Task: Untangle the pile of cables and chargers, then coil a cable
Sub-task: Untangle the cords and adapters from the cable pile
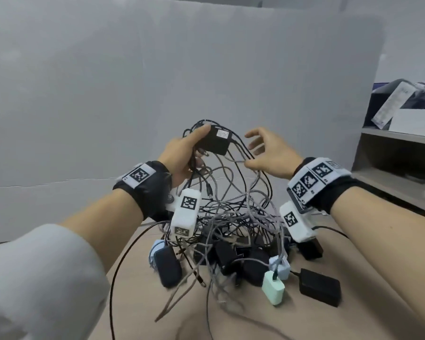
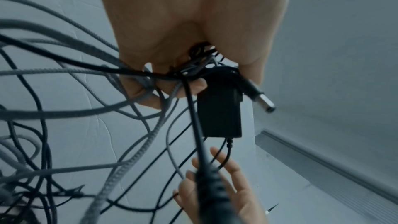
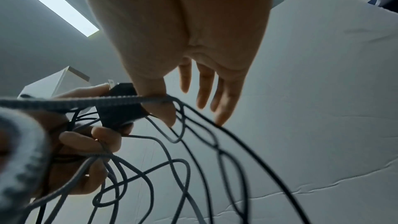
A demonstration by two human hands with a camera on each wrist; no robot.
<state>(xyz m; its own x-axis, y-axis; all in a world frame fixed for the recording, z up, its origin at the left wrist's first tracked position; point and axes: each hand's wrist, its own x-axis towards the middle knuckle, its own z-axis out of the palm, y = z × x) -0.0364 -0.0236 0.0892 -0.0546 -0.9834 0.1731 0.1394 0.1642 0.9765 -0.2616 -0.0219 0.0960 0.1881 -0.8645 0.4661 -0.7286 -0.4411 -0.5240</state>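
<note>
Left hand (image 1: 179, 158) is wrapped around a black power brick (image 1: 215, 143) plus a bunch of cables, holding them up above the pile (image 1: 231, 241) on the worktop (image 1: 292, 320). Right hand (image 1: 271, 155) is next to it, fingers spread and loose, thumb hooked under a grey braided cable (image 3: 120, 101). Far right, a shelf (image 1: 398, 141) holds a white box (image 1: 417, 122); can't tell what's in it.

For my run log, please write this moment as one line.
stage: untangling | left hand: holds black charger and cables, lifted | right hand: open, thumb hooking grey cable | pile: tangled
</note>
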